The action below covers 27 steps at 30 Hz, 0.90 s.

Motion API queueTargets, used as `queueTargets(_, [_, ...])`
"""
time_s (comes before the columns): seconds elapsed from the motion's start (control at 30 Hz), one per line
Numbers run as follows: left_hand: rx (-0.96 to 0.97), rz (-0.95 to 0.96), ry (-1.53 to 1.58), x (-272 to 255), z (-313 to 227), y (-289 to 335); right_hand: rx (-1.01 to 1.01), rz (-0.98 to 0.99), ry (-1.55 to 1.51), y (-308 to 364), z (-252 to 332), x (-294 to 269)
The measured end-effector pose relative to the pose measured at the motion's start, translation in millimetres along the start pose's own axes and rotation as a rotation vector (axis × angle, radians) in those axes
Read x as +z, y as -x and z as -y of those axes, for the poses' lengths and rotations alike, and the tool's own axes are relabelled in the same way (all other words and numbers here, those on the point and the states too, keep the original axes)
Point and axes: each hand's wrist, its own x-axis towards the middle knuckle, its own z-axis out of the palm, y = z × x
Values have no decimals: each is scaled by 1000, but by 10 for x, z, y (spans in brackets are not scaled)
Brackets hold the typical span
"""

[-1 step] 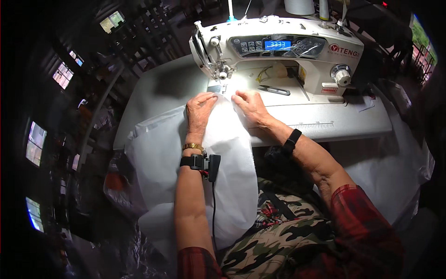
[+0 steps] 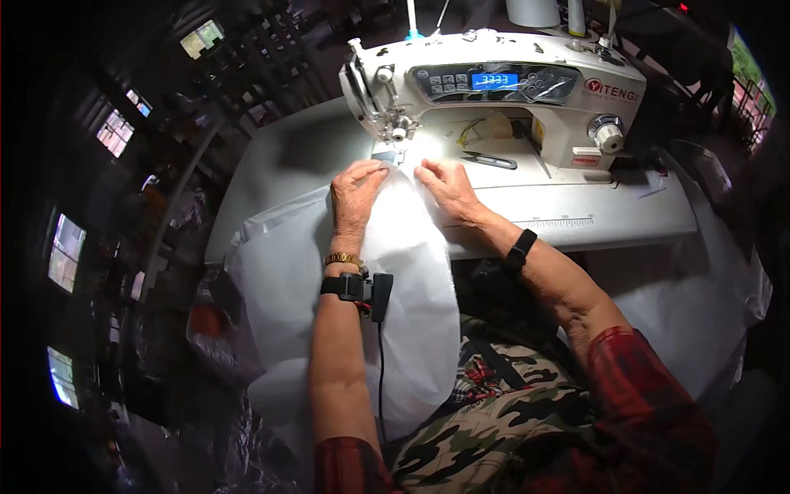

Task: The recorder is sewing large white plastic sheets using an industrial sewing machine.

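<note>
Fingers (image 2: 368, 170) of the left hand (image 2: 352, 200) are close together and pinch the top edge of a big white sheet (image 2: 420, 305). A gold band (image 2: 341, 258) goes around that wrist. Just below it is a black strap with a small black box (image 2: 382, 296), and a black cord (image 2: 381, 362) hangs down from the box. The white sheet lies on the pale table (image 2: 280, 156) and drops over its front edge to the lap, by the camo pants (image 2: 514, 403). Its top is just in front of the little metal foot (image 2: 401, 156) of the white sewing machine (image 2: 568, 123). On the other side is the right hand (image 2: 451, 191), with curled fingers near the top of the sheet. I can't tell if they pinch it. Small snips (image 2: 491, 160) lie just behind that hand. A black band (image 2: 520, 249) goes around the right wrist. Farther right is a red and black sleeve (image 2: 646, 370).
</note>
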Motion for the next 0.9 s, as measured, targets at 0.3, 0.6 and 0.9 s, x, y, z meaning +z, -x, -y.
queueTargets(0.3, [229,348,-304,-410,-915,-46,-203,29,-13,209,579,-141])
queueTargets(0.6, [165,376,-79,-424,-1101,83,-86,195,55,379,1050,-271])
queueTargets(0.9, [84,337,-49,-420,-1181,170,11,330,254,433,1297,-432])
